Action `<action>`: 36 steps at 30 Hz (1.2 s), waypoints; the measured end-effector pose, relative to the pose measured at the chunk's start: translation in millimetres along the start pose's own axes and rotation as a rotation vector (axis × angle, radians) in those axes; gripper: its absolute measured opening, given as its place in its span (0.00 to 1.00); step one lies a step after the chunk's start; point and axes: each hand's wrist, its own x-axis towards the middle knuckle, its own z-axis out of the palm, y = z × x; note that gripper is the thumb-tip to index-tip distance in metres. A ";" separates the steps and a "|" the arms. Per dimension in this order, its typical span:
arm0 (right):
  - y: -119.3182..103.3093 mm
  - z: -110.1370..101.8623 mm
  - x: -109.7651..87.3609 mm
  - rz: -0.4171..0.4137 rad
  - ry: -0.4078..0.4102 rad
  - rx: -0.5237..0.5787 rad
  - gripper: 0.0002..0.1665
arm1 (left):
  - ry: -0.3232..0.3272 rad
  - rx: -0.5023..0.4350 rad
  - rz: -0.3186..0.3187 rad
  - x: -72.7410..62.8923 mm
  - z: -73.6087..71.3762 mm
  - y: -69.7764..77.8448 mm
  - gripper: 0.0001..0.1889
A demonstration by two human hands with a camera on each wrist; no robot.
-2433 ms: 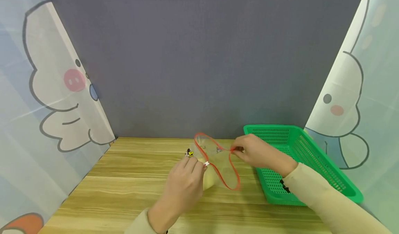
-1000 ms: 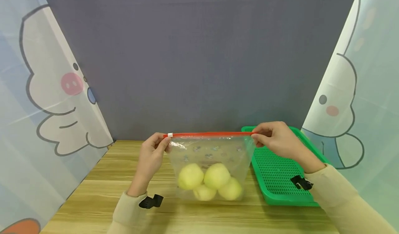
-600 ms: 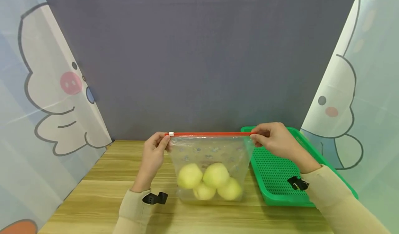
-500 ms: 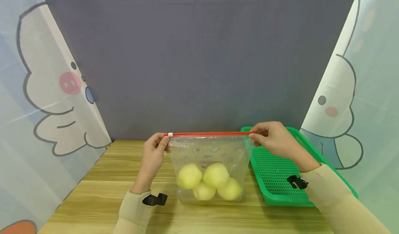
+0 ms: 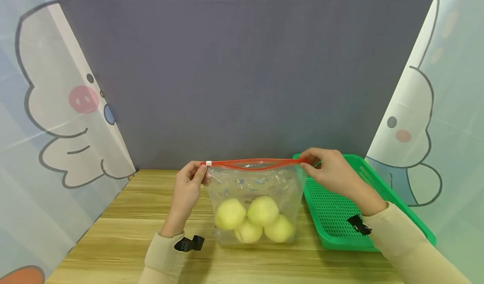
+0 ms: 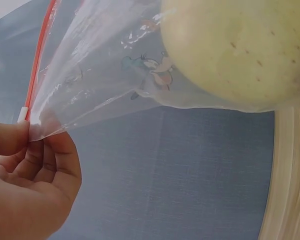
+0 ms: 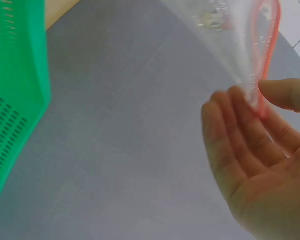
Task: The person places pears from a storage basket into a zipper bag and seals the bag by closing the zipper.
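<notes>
A clear zip bag with a red zip edge and small cartoon prints hangs upright between my two hands in the head view. Several round, pale yellow-green fruits sit in its bottom; the left wrist view shows brown specks on one fruit. My left hand pinches the bag's top left corner, right beside the white slider. At the top right corner, my right hand pinches the red edge between thumb and fingers. Between the hands the two red strips bow slightly apart.
A green plastic basket with perforated walls stands to the right, partly behind my right forearm. The wooden table lies under everything. A grey cloth rises behind it, with cartoon-printed curtains at both sides.
Earlier the bag's mouth gaped wide, with my hands closer together; then it was stretched into a straight line. Now my right hand has come slightly left and the red strips part in the middle.
</notes>
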 end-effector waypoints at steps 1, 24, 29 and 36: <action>-3.2 0.8 0.4 -0.009 0.006 -0.021 0.11 | -0.002 0.001 -0.003 -0.2 0.0 -0.1 0.09; -102.7 42.5 48.4 -0.118 -0.122 -0.103 0.20 | -0.050 -0.044 0.071 2.6 2.8 0.6 0.10; -116.6 54.4 56.8 -0.121 -0.137 -0.086 0.20 | -0.044 -0.050 0.076 3.1 3.6 0.5 0.09; -128.9 71.7 67.9 -0.129 -0.156 -0.031 0.19 | -0.047 -0.042 0.072 2.1 3.1 2.5 0.11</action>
